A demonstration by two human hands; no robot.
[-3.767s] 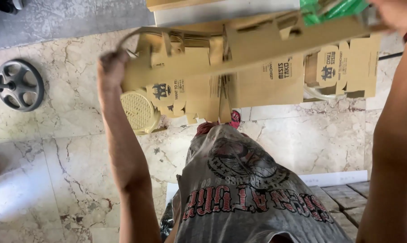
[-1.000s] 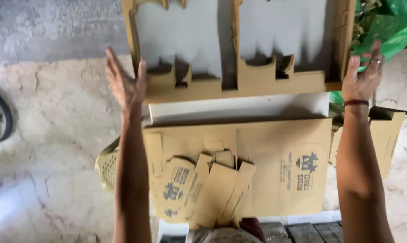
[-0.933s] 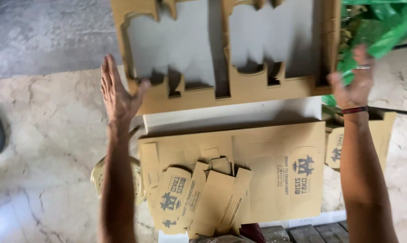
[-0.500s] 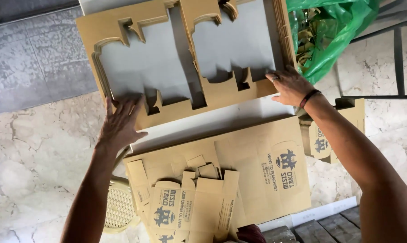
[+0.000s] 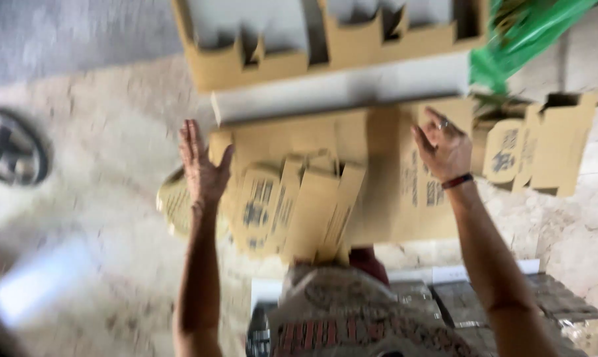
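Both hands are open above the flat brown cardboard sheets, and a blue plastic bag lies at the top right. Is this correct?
Not quite: the plastic bag at the top right is green, not blue, as the head view shows. The rest holds: the left hand and the right hand are open, fingers spread, above the flat brown cardboard sheets.

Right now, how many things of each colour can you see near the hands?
Brown cardboard pieces: 3 (cut-out sheet, flat printed sheet, folded box piece)
Green plastic bag: 1
Pale yellow round basket: 1
Dark round wheel: 1
Total: 6
The left hand and right hand are open, holding nothing.
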